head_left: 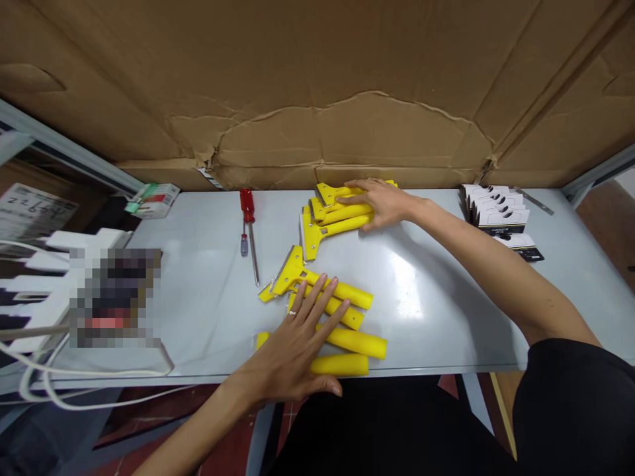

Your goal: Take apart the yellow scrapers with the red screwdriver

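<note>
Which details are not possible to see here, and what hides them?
Head view:
Lower yellow plastic scrapers: partly under the left grip.
Upper yellow plastic scrapers: some handle ends, behind the right grip.
White-and-black folded cards: fine print too small.
Object at left: pixelated mosaic covers it.

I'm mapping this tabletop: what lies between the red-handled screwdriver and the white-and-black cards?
In the head view: the far yellow scrapers, the right hand on them, and its forearm.

Creased brown cardboard (pixel 357 53) behind a pale tabletop (pixel 208 284), red floor (pixel 231 449) below.
</note>
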Tool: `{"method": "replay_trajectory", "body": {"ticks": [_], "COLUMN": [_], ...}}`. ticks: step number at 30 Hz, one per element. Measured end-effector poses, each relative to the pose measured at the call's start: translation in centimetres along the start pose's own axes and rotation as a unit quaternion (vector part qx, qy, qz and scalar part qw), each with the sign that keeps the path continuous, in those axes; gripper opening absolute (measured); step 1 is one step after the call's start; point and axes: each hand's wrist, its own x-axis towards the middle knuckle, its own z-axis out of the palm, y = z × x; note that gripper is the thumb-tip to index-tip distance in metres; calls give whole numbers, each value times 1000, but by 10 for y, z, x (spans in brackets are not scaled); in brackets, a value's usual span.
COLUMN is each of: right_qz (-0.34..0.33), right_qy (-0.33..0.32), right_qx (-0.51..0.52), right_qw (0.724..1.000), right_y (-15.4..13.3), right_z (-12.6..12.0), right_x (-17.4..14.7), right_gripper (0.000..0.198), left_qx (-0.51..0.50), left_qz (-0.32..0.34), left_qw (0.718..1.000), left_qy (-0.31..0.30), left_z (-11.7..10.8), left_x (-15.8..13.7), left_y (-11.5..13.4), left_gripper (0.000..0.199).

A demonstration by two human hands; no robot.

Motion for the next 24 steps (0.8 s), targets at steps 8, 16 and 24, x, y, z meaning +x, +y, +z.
{"method": "replay_trajectory", "body": {"ticks": [8,16,24], "right_qz": [1,0,-26], "right_qy": [21,27,9], "right_qx": [5,16,92], "right_qw": [1000,1000,995], "right_y": [-10,-16,-12], "right_z": [9,13,-9], "right_x": [20,32,20], "right_gripper": [96,95,98], "left_qx": [-9,-16,-104], "left_qz": [-29,35,182], "left_qw": [999,999,976], "left_qy": [19,-4,-62], "left_z": [5,4,5], "left_x": [-13,5,80], "left_y": [13,15,-1], "left_gripper": [137,130,118]}}
